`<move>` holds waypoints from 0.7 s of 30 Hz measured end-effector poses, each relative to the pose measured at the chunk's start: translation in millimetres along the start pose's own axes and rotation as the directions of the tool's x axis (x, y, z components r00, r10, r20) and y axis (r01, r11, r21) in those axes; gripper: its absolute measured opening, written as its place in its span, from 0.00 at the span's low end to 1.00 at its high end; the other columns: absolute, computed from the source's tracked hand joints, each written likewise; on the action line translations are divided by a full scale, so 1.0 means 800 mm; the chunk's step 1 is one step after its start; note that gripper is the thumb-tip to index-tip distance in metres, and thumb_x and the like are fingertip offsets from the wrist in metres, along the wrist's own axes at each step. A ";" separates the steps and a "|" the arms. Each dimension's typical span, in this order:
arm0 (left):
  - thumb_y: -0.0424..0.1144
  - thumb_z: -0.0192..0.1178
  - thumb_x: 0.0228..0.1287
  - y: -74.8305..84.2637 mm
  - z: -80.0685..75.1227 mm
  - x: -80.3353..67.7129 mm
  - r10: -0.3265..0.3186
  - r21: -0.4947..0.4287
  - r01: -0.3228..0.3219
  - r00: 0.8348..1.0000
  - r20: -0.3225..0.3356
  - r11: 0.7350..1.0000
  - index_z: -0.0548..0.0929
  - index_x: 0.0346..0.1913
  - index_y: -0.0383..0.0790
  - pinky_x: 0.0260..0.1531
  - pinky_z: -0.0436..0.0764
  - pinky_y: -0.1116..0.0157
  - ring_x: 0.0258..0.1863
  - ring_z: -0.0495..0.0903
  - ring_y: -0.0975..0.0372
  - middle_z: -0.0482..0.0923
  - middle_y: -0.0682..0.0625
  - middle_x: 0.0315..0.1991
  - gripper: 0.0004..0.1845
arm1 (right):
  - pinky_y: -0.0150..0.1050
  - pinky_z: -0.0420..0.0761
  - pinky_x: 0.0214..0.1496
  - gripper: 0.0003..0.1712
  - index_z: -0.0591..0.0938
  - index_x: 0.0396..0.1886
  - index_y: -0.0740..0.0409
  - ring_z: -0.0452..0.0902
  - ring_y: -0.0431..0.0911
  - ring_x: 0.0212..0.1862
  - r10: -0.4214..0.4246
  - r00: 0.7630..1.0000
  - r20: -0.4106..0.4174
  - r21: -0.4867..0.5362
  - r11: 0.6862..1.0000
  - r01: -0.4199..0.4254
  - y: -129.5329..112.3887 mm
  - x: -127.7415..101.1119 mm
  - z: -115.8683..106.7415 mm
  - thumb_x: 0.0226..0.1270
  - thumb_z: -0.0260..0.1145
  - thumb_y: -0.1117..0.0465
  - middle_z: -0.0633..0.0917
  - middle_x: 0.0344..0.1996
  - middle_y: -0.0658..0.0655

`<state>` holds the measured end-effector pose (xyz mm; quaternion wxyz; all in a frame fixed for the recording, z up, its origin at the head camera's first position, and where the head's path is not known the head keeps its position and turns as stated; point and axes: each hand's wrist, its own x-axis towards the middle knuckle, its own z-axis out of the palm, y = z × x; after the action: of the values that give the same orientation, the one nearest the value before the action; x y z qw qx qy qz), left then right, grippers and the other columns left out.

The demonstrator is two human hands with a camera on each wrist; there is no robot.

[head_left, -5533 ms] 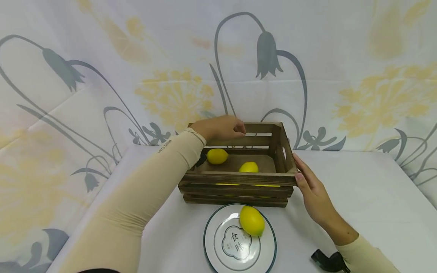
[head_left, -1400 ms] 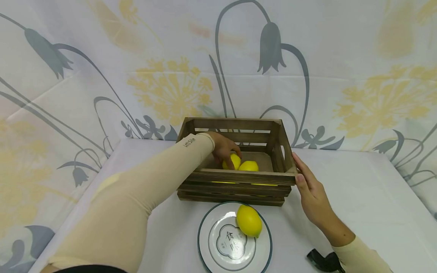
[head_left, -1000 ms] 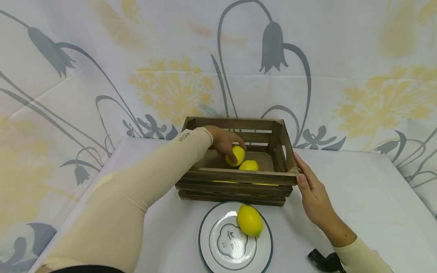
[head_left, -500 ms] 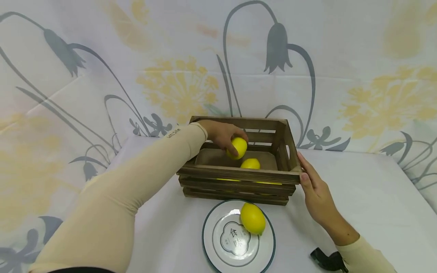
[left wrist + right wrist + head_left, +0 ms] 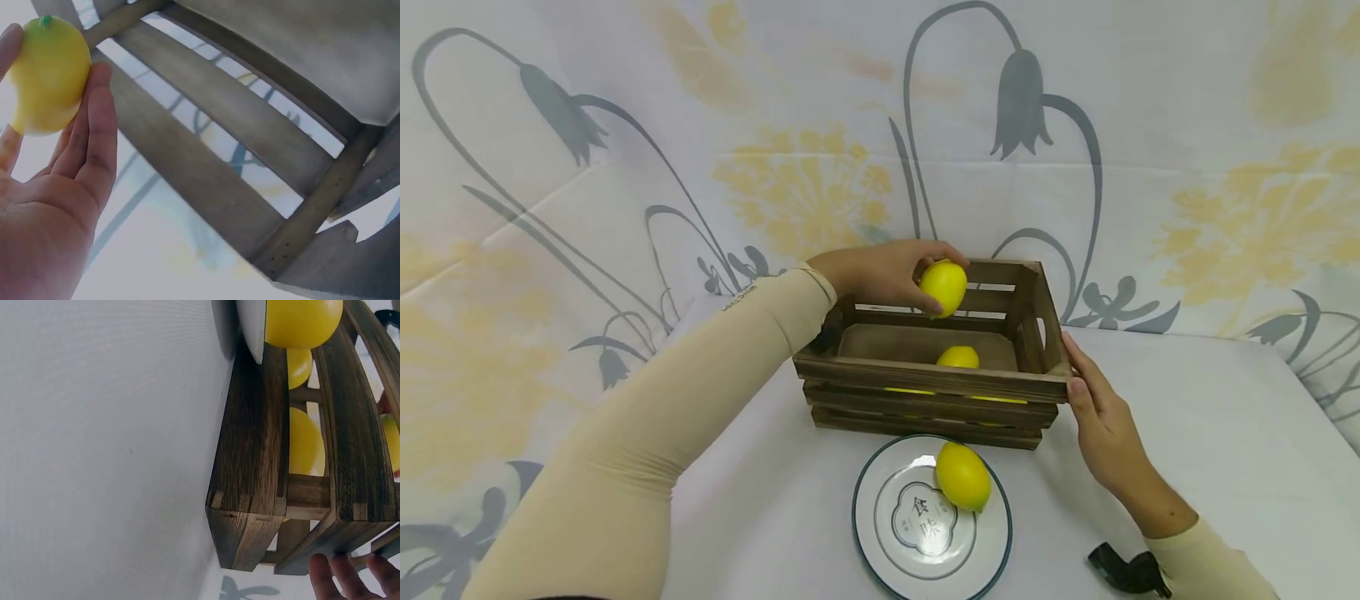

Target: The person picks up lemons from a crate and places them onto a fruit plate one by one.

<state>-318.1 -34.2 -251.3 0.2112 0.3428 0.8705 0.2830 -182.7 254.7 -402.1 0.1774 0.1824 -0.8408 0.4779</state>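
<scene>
Left hand: the left hand (image 5: 880, 273) has its grip curled round a lemon (image 5: 943, 287), fingers and thumb closed on the fruit, held above the back rim of the wooden crate (image 5: 925, 379).
Held lemon: clear of the slats, over the crate's open top; in the wrist view the lemon (image 5: 49, 74) sits at the fingertips (image 5: 100, 119).
Right hand: the right hand (image 5: 1101, 421) lies flat against the crate's right end, fingers straight, grip closed on nothing; fingertips (image 5: 350, 578) touch the corner edge.
Crate: a second lemon (image 5: 957, 357) lies inside near the front wall; bare floor to its left.
Plate: the plate (image 5: 880, 542) sits just before the crate's front edge, with a third lemon (image 5: 962, 476) on its back right part.
Tabletop: the tabletop (image 5: 1225, 433) is white, open room right of the crate.
</scene>
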 end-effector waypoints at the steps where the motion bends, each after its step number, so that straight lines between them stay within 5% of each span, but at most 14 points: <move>1: 0.39 0.69 0.64 0.002 0.000 -0.002 0.004 0.002 -0.004 1.000 -0.009 1.000 0.67 0.72 0.50 0.59 0.77 0.64 0.57 0.75 0.58 0.72 0.51 0.62 0.35 | 0.12 0.61 0.63 0.30 0.58 0.80 0.44 0.58 0.20 0.68 0.001 1.000 0.000 0.000 1.000 -0.001 0.000 0.000 0.000 0.82 0.45 0.64 0.63 0.77 0.58; 9: 0.40 0.71 0.62 0.021 0.002 -0.025 0.061 -0.018 -0.065 0.986 -0.152 0.998 0.66 0.72 0.57 0.50 0.83 0.66 0.52 0.81 0.55 0.69 0.48 0.64 0.37 | 0.12 0.60 0.64 0.30 0.58 0.80 0.44 0.56 0.20 0.69 0.007 1.000 -0.005 -0.002 1.000 -0.007 0.004 0.000 -0.001 0.82 0.44 0.64 0.61 0.78 0.48; 15: 0.38 0.71 0.62 0.024 0.009 -0.047 0.142 0.035 -0.137 0.956 -0.259 0.990 0.66 0.73 0.50 0.52 0.83 0.68 0.52 0.81 0.56 0.68 0.49 0.67 0.38 | 0.12 0.60 0.64 0.30 0.57 0.80 0.44 0.56 0.20 0.69 0.000 1.000 -0.002 0.000 1.000 0.000 0.005 0.001 0.001 0.82 0.44 0.64 0.61 0.78 0.54; 21: 0.38 0.71 0.61 0.016 0.021 -0.065 0.122 0.048 -0.112 0.924 -0.363 0.993 0.66 0.73 0.50 0.53 0.83 0.67 0.53 0.81 0.53 0.68 0.47 0.67 0.39 | 0.12 0.59 0.64 0.30 0.57 0.80 0.42 0.55 0.20 0.70 0.006 1.000 0.001 -0.008 1.000 -0.006 0.006 0.003 0.001 0.83 0.44 0.63 0.60 0.78 0.46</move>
<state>-267.0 -58.0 -246.8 0.0239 0.3381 0.8763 0.3423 -187.2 256.4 -405.0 0.1762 0.1796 -0.8433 0.4749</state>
